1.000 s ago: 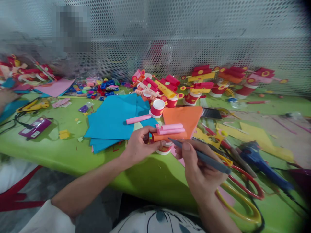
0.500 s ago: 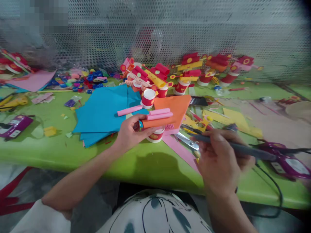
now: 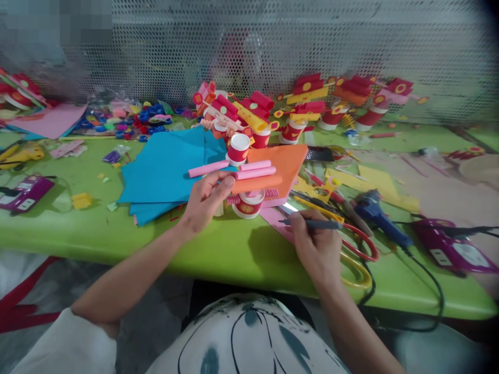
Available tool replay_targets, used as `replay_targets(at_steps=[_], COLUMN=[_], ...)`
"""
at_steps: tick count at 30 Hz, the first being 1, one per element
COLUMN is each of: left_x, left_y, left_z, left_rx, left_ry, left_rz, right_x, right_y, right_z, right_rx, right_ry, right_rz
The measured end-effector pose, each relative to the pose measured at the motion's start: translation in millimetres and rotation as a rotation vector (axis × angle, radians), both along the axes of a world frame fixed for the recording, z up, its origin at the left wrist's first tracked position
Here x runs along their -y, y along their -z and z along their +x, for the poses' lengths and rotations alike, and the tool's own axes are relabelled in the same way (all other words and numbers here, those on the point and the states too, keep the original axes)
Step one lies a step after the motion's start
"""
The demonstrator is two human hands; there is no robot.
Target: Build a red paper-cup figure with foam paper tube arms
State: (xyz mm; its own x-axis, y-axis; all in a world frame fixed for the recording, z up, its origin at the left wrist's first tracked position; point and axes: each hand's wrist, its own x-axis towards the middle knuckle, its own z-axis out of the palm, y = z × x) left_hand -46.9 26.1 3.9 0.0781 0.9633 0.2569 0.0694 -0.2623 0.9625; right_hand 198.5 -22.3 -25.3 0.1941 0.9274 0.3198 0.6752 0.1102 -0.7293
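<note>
In the head view, my left hand (image 3: 208,200) is closed around the left end of an orange paper roll (image 3: 259,184), its thumb on the near side. Two thin pink paper rolls (image 3: 255,170) lie along the top of it. Under the rolls stands a red and white paper cup (image 3: 248,205) with pink coiled strips at its sides. To the right of the cup, my right hand (image 3: 317,246) grips a dark grey pen (image 3: 315,224), its tip pointing left toward the cup and apart from it. Scissors (image 3: 356,241) with red and yellow handles lie beside this hand.
Blue paper sheets (image 3: 159,166) and an orange sheet (image 3: 290,161) flank a second cup (image 3: 238,149). Several finished paper-and-cup models (image 3: 298,119) line the back. A blue glue gun (image 3: 384,218) with a trailing cord and a purple device (image 3: 448,241) sit at right.
My right hand has moved left with the pen, closer to the cup, uncovering the glue gun and scissor handles. My left thumb has shifted up and left on the orange roll.
</note>
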Motion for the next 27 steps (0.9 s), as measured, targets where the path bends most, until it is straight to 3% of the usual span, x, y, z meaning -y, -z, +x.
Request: replay_targets(at_steps=[10, 27], left_x=[3.4, 4.3], left_y=[0.5, -0.7], left_z=[3.9, 5.0], left_rx=[0.041, 0.025], left_ry=[0.02, -0.017], left_rz=[-0.052, -0.053], right_x=[-7.4, -6.4], right_y=[1.9, 0.6], right_z=[-0.8, 0.2], right_rx=[0.213, 0.148], right_ry=[-0.024, 0.022], right_rz=[-0.112, -0.087])
